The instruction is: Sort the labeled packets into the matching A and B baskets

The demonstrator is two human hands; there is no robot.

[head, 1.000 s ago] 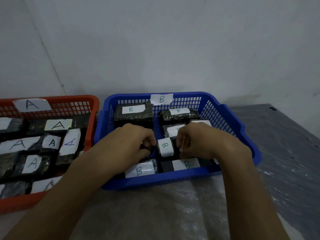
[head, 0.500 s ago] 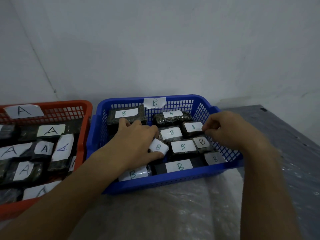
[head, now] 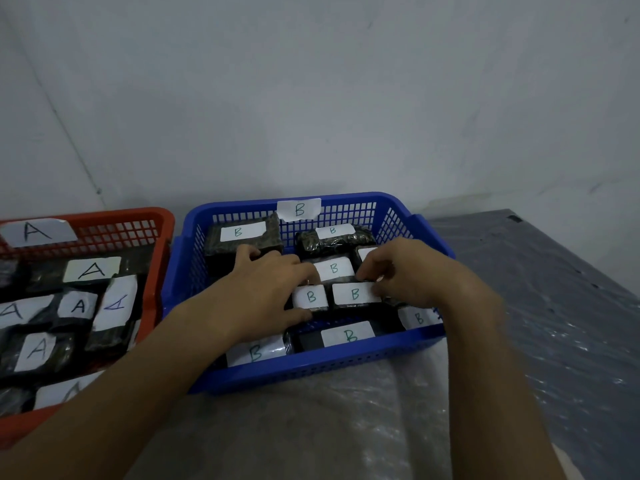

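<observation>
While left fingers (head: pixel 250 253) spread beside small B packet (head: pixel 310 297), right fingers (head: pixel 378 289) pinch wider packet (head: pixel 354 294).

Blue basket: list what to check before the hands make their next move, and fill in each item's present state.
1. Blue basket carries a B tag on its back wall: ok.
2. Every readable label inside it says B: ok.
3. Label half hidden behind the right hand: cannot tell its letter.
4. The right hand pinches the end of the wide B packet: ok.
5. Left hand touches the small B packet; whether it grips it: cannot tell.
6. Red basket has an A tag, and its readable labels say A: ok.
</observation>
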